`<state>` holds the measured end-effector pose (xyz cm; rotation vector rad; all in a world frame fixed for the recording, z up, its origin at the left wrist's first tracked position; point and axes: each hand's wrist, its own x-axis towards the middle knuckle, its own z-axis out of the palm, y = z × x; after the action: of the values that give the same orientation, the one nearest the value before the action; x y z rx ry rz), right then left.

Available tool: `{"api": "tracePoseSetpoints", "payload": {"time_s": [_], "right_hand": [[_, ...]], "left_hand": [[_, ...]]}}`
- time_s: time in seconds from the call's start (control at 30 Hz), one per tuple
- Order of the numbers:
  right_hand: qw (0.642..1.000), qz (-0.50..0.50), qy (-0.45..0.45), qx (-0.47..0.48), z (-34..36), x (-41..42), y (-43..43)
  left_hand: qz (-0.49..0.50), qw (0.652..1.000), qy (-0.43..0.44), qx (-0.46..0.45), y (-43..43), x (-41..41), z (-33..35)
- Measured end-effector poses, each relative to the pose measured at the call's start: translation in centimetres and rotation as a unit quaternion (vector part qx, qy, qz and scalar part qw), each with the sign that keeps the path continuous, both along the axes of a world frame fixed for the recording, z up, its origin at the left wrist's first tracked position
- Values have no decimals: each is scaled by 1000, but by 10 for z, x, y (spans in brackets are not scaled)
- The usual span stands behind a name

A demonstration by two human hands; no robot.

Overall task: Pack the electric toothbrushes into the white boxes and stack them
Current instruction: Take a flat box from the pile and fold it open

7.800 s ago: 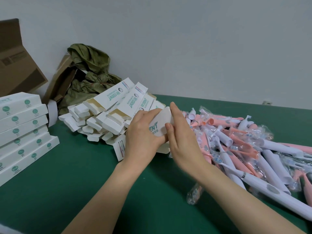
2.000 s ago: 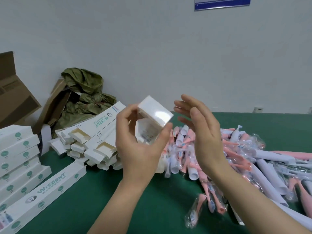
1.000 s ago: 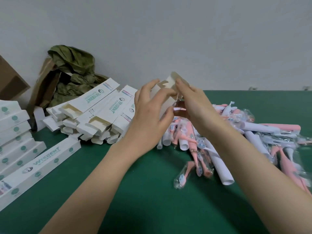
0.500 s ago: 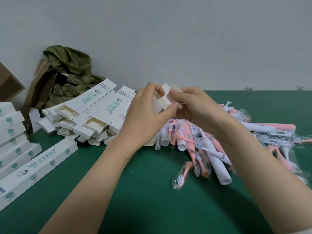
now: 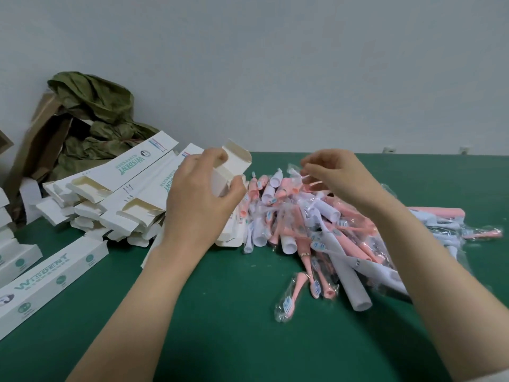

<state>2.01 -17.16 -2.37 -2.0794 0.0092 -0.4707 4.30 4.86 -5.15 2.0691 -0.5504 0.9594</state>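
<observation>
Since half a second ago the right hand has left the box and moved right, over the toothbrushes. Its fingers are curled, with thumb and fingertips drawn together at a clear wrapper on top of the heap; whether they actually grip it cannot be told. The left hand holds the box alone, thumb on the near side and fingers over the top, the end flap standing open and pointing away. The box is raised just above the table, between the empty boxes and the toothbrushes. The toothbrushes lie in a loose pink and white heap, most in plastic. A closed box lies flat at the left beside the stack. A green cloth sits against the wall.
</observation>
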Motion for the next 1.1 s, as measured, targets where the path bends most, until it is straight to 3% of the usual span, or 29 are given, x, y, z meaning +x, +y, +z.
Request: {"api": "tracePoseSetpoints", "payload": {"time_s": [0.2,0.33,0.47,0.63,0.73,0.87,1.03,1.1], "right_hand": [[945,8,47,-324,-26,31,10],[904,-37,59,-422,-29,64,8],[871,-3,67,-486,-39,83,3],[854,10,19,-520,-50,86,-1],[872,13,-15,-489,-43,78,-1],[926,79,-55,-365,-20,52,1],[894,145,40,-421,-31,45,19],[910,166,83,-370,-35,47,14]], "left_hand": [[29,1000,-1,-4,7,-4,-2],[29,1000,6,12,7,-8,-5],[28,1000,10,6,8,-8,-5],[21,1000,9,7,8,-8,-5],[20,1000,8,7,8,-8,-5],[19,1000,13,1,6,-9,-5],[17,1000,20,9,4,-12,-5],[16,1000,22,7,5,-13,-5]]}}
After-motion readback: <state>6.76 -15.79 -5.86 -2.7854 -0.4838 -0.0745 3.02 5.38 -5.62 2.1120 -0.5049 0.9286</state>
